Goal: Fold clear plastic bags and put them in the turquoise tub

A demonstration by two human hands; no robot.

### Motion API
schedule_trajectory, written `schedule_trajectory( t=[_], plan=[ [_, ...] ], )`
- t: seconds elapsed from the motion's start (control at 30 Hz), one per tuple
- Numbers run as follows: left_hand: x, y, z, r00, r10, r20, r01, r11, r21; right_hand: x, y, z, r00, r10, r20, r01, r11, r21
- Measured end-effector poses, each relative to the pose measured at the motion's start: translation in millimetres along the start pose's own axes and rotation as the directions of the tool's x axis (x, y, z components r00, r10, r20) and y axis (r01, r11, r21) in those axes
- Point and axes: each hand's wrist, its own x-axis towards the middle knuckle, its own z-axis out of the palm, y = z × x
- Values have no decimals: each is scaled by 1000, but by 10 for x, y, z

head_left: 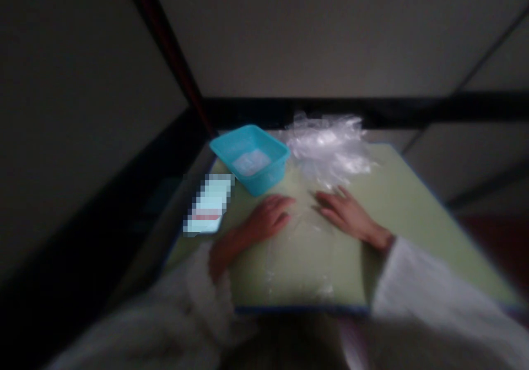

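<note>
A clear plastic bag [300,260] lies flat on the pale green table, its outline faint and blurred. My left hand [268,218] rests over its left side near the far end, fingers stretched out and thumb a little apart. Across from it my right hand [346,215] is laid on the right side with its fingers spread. Both hands look open, and I see nothing gripped in either. Just beyond my left hand stands a turquoise plastic basket [266,181] with something whitish and translucent [251,162] inside.
A loose heap of clear plastic bags [330,144] sits at the table's far side, right of the basket. Left of the basket lies a pixelated, pale flat object [210,205]. The table [407,216] has a blue edge, and walls stand close behind and at the left.
</note>
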Motion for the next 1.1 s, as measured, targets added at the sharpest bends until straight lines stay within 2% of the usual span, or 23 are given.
schedule_trajectory(
  t=[0.07, 0.17, 0.27, 0.43, 0.63, 0.77, 0.87, 0.97, 1.03, 1.1],
  plan=[
    [-3, 3, -9, 999, 22, -36, -22, 1000, -17, -2, -3, -1, 1000, -19, 3, 19, 1000, 21],
    [-6, 28, -27, 996, 64, -63, -68, 996, -58, 3, -51, -23, 991, -117, 68, 111, 990, 86],
    [-9, 70, -41, 994, 111, -14, -112, 990, -89, 7, -94, -40, 980, -165, 111, 153, 982, 113],
    [-20, 166, -54, 985, 165, 42, -156, 976, -155, 0, -73, -27, 983, -157, 99, 148, 985, 94],
    [-35, 339, -50, 929, 340, 145, -306, 928, -214, 4, -92, -27, 975, -175, 134, 163, 982, 98],
    [-49, 408, -49, 916, 365, 167, -320, 915, -245, 7, -103, -25, 979, -171, 111, 161, 983, 93],
    [-48, 333, -38, 955, 276, 110, -251, 948, -198, 0, -64, -12, 993, -110, 32, 108, 992, 61],
    [-30, 136, -13, 998, 19, -52, -23, 996, -91, -16, -6, 2, 997, 30, -68, -25, 998, 64],
    [-18, -9, 6, 978, -149, -148, 140, 988, -72, -28, 25, 12, 986, 128, -106, -119, 989, 85],
    [-11, -116, 22, 960, -238, -147, 232, 971, -57, -38, 43, 21, 978, 175, -113, -165, 982, 96]
  ],
)
